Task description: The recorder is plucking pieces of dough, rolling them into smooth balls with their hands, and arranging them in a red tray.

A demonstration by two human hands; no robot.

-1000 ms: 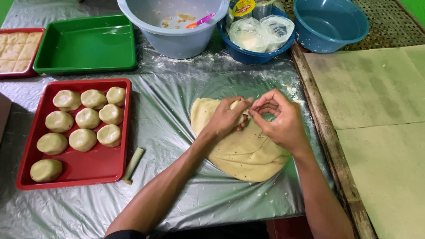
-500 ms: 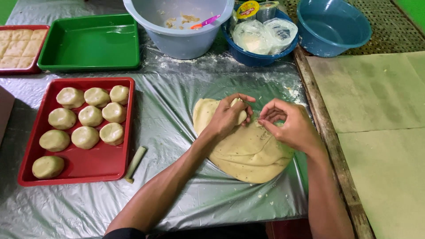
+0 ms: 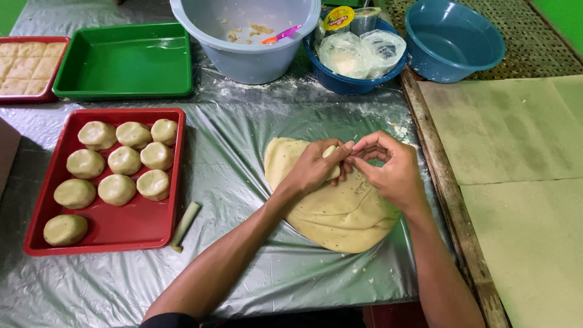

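A flat sheet of pale dough [image 3: 340,215] lies on the plastic-covered table [image 3: 243,273]. My left hand [image 3: 316,169] is closed around a small lump of dough [image 3: 329,152] held just above the sheet's far edge. My right hand [image 3: 392,170] meets it from the right, its fingertips pinching the same lump. Both forearms reach in from the bottom of the view over the sheet.
A red tray [image 3: 130,228] with several round dough balls [image 3: 124,161] sits at the left, a pale stick [image 3: 184,225] beside it. Behind stand a green tray [image 3: 124,61], a grey bucket [image 3: 249,58], two blue bowls [image 3: 452,39] and another red tray [image 3: 24,67]. Wooden boards [image 3: 516,182] lie right.
My hands parted slightly half a second ago and have come together again on the small lump. The view has shifted a little downward.
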